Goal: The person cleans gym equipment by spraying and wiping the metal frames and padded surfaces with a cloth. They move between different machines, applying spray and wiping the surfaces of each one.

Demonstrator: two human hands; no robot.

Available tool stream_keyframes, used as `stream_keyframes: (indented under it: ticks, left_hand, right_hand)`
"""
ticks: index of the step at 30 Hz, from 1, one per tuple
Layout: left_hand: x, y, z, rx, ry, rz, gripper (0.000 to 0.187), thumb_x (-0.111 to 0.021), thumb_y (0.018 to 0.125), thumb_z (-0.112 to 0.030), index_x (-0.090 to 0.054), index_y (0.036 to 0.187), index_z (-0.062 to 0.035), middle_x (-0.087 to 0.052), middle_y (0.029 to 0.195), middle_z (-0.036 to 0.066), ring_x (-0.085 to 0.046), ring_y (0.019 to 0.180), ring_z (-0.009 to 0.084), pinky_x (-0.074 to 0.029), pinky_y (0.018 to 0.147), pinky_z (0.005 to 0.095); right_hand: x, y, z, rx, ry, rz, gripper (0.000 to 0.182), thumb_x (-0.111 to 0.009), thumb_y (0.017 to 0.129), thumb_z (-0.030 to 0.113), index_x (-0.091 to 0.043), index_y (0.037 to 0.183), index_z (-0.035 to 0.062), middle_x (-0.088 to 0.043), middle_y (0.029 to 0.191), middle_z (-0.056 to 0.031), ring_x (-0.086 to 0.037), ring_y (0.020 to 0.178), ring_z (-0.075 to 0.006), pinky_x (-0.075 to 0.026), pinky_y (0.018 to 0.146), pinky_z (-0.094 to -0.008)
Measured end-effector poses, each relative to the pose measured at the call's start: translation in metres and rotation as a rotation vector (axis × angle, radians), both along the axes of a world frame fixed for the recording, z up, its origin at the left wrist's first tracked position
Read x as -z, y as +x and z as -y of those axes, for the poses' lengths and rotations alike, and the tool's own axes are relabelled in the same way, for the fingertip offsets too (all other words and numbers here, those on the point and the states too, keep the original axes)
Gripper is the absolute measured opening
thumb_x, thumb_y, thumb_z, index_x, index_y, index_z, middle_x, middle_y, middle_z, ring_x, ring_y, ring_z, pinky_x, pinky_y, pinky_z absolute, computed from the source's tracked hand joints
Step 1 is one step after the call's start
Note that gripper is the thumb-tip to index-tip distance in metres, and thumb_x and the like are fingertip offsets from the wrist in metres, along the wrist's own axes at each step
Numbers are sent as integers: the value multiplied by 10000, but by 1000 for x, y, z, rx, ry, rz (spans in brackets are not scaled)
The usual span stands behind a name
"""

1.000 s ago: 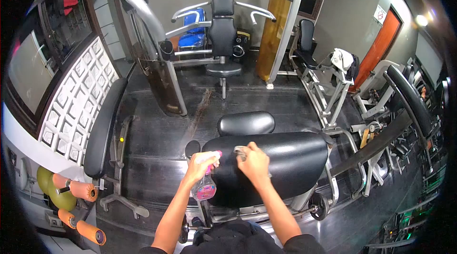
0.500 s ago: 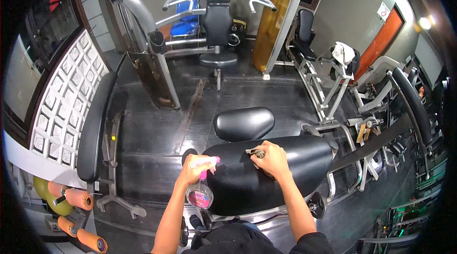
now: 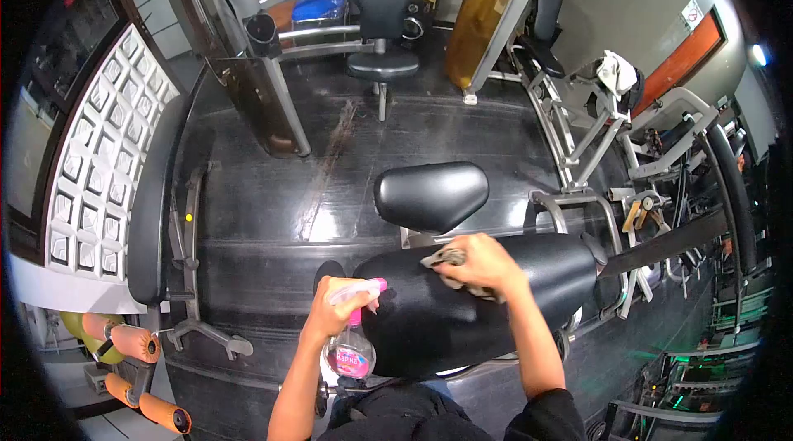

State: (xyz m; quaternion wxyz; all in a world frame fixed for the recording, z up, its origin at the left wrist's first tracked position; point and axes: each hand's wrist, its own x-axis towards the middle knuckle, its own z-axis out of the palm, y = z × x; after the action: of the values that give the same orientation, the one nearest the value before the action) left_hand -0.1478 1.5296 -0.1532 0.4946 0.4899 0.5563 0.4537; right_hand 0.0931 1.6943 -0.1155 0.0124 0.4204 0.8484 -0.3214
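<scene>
In my left hand is a clear spray bottle with a pink-and-white trigger head and a pink label; my fingers wrap round its neck. The bottle hangs upright at the left end of a black padded bench. My right hand is closed round a crumpled, patterned cloth and rests with it on the bench top near the far edge. Part of the cloth shows below my palm. Just beyond the bench is a smaller black pad.
A seated press machine stands ahead, its tall frame to the left. Another bench and orange foam rollers lie at the left. More machines line the right, one with a white towel over it.
The view has tilted downward. My right hand has shifted slightly with the cloth, more of which now shows under the palm. My left hand still holds the spray bottle.
</scene>
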Motion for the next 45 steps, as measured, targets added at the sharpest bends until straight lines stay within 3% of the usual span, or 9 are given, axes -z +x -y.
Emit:
stream_keyframes:
  ticks: [13,16,23,26,33,37,38,40,45]
  left_hand:
    - [-5,-1,-2,-31,-9,18,294,-629,830,-213,-697,808,73,-704,717,145,-690,649,208,-515,626,306]
    - [-4,-1,-1,-47,-50,29,295,-632,827,-211,-695,786,73,-702,706,144,-687,645,204,-511,622,300]
    - [0,-1,-2,-69,-19,84,305,-641,823,-227,-699,758,65,-699,690,135,-683,643,193,-507,622,292]
    - [-4,0,-2,-74,-45,82,325,-634,826,-243,-699,756,68,-698,680,129,-678,641,190,-502,630,291]
    - [10,-5,-5,-75,10,54,371,-617,833,-292,-711,782,63,-696,682,119,-660,649,184,-487,652,299]
    - [31,-13,-8,-60,106,133,354,-570,864,-260,-718,873,62,-693,698,132,-648,663,195,-473,684,300]
    - [19,-11,-8,-71,93,125,410,-560,865,-319,-702,755,49,-680,683,128,-639,665,191,-474,647,307]
    - [14,-12,-10,-33,102,130,407,-555,868,-315,-704,776,52,-682,689,132,-643,669,197,-477,654,307]
    - [12,-2,-8,3,181,145,391,-552,876,-293,-707,832,63,-686,701,142,-653,676,214,-486,666,310]
  right_hand:
    - [47,-74,-17,-114,101,1,326,-693,725,326,-732,896,51,-696,813,-226,-689,852,-384,-546,801,-467]
    - [43,-61,-25,-73,-6,97,393,-681,742,427,-739,897,71,-708,883,-210,-692,876,-376,-547,828,-462]
    - [10,15,-31,151,65,356,356,-722,752,402,-748,923,90,-719,897,-184,-701,877,-353,-553,823,-454]
    - [16,13,-8,231,316,229,341,-738,734,340,-719,901,43,-708,895,-204,-697,856,-369,-563,796,-444]
    - [7,-25,43,89,337,26,247,-688,761,283,-750,905,92,-673,919,-141,-691,830,-362,-557,763,-462]
    - [-2,18,41,226,323,98,228,-672,763,286,-761,895,123,-683,948,-148,-690,838,-381,-551,754,-486]
    - [-5,29,42,297,365,106,227,-673,760,283,-764,897,125,-681,936,-148,-689,829,-381,-552,748,-487]
    - [1,48,40,431,421,74,217,-699,745,268,-765,896,127,-667,896,-142,-692,793,-366,-561,726,-473]
    - [23,14,64,426,568,-4,150,-738,728,223,-714,812,101,-646,883,-117,-691,757,-350,-567,704,-452]
